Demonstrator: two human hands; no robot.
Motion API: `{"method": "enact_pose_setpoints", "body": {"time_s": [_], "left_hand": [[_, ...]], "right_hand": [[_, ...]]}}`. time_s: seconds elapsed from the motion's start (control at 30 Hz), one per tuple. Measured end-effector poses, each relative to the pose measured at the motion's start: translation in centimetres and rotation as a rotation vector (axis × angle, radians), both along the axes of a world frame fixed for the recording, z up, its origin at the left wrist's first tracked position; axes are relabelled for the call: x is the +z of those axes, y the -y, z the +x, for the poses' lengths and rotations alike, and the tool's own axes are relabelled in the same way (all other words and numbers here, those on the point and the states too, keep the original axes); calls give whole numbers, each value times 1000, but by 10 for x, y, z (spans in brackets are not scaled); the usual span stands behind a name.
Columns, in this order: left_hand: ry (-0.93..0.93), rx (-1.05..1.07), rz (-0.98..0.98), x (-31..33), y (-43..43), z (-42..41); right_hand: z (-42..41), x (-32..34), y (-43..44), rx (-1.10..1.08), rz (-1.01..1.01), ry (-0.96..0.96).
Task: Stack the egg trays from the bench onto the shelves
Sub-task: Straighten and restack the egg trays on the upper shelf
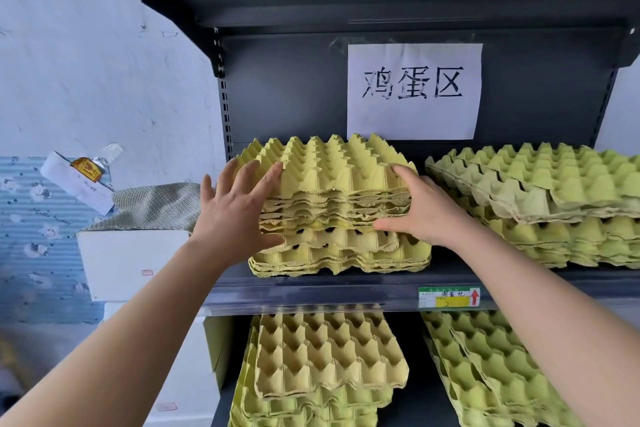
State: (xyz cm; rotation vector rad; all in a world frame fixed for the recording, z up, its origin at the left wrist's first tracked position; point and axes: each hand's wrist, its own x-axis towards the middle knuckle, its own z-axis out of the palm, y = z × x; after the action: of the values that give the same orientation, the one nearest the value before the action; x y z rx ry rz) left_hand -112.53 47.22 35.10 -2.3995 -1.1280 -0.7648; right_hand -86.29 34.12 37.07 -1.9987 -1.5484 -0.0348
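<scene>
A bundle of yellow egg trays point(332, 180) rests tilted on a few more trays point(339, 256) at the left of the middle shelf point(311, 291). My left hand point(232, 215) holds the bundle's left side, with spread fingers on top and the thumb under its front corner. On the right side, my right hand point(426, 211) grips it: the fingers reach over the edge and the thumb lies along the front.
A taller stack of greener trays point(540, 198) fills the shelf's right half. Two more tray stacks point(325, 357) point(491, 371) lie on the shelf below. A paper sign point(414, 90) hangs on the back panel. White boxes point(131, 260) and a woven sack stand left of the rack.
</scene>
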Motion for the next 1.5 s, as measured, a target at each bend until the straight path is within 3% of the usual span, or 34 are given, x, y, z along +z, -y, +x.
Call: {"method": "enact_pose_setpoints", "body": {"time_s": [0.17,0.43,0.9,1.5], "left_hand": [[32,-44,-97,3,3,-1],[57,-46,-59,17,2,-5],[139,-83,-41,14,-8,-18],[86,-79,-33,-16,-12,-29]], "right_hand": [[-3,-6,-4,-6,69,-78],[-8,1,-3,-10,147,-139],[-36,13,8,-67,224,-34],[-49,-23,0,-73,188,-72]]}}
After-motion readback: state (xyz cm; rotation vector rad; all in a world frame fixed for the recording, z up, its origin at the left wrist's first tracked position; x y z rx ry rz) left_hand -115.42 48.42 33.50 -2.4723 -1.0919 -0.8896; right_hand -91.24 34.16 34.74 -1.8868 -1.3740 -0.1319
